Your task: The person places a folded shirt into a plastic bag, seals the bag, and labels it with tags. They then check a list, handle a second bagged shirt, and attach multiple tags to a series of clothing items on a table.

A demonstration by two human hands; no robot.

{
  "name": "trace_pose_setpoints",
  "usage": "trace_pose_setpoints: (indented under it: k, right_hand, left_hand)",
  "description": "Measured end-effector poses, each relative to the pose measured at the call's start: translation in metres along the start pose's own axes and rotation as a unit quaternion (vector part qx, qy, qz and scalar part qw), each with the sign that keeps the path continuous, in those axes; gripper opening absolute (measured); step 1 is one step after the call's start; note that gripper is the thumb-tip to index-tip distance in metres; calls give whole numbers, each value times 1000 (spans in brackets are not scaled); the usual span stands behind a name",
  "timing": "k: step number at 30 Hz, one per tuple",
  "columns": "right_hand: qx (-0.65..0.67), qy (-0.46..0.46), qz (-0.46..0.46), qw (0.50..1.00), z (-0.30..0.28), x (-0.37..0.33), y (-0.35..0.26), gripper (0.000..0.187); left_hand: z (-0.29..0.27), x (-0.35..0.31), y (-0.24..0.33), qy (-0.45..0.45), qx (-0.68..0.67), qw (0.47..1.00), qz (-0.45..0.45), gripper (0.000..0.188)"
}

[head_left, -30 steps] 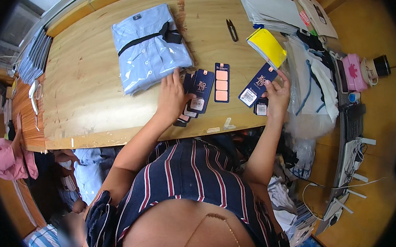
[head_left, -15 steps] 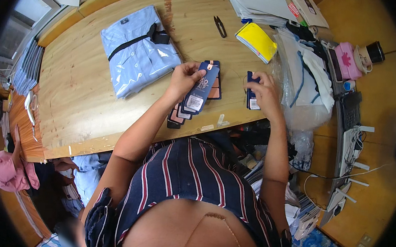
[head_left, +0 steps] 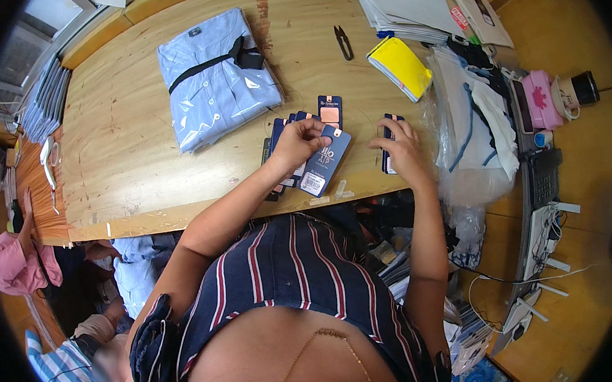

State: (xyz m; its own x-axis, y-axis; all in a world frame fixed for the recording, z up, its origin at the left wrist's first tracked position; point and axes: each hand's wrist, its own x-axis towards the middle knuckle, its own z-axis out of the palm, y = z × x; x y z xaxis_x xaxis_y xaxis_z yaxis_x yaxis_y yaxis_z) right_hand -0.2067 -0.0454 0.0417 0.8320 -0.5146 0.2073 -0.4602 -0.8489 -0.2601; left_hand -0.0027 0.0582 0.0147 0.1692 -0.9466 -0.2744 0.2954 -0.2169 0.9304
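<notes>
A navy hang tag point(head_left: 328, 163) with a white label is pinched in my left hand point(head_left: 302, 147), thumb on top and fingers beneath. Several more tags point(head_left: 275, 146) lie fanned out under and beside this hand. Just beyond it, one navy tag with a peach panel point(head_left: 331, 107) rests flat on the table. My right hand point(head_left: 405, 147) hovers over another navy tag or small pile of tags point(head_left: 391, 163), its curved fingers apart; the hand partly covers the tags. A folded light-blue shirt in a clear bag point(head_left: 217, 85), tied round with a black band, lies to the left.
Thread snips point(head_left: 343, 43) and a yellow pouch point(head_left: 400, 68) lie at the far side of the wooden table point(head_left: 122, 178). White papers point(head_left: 404, 10) are stacked behind. Plastic bags and cloth strips point(head_left: 478, 118) crowd the right side. Another person in pink point(head_left: 13, 263) is at lower left.
My left hand has moved slightly right and nearer, bringing a tag off the fanned pile. The far peach-panelled tag now shows fully. My right hand has shifted slightly nearer.
</notes>
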Motion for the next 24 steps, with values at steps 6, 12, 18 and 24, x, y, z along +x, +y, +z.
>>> trace_pose_setpoints:
  k: [6, 12, 18, 24]
  right_hand:
    - [44, -50, 4, 998, -3, 1, 0, 9]
    - [144, 64, 34, 987, 11, 8, -9, 8]
    - [257, 127, 69, 956, 12, 26, -28, 15]
    - [379, 129, 89, 912, 14, 28, -31, 18]
  left_hand:
    - [5, 0, -3, -4, 0, 1000, -9, 15]
    - [8, -1, -2, -16, 5, 1000, 6, 13]
    - [14, -1, 1, -35, -8, 999, 7, 11]
    - [16, -4, 9, -46, -52, 997, -30, 13]
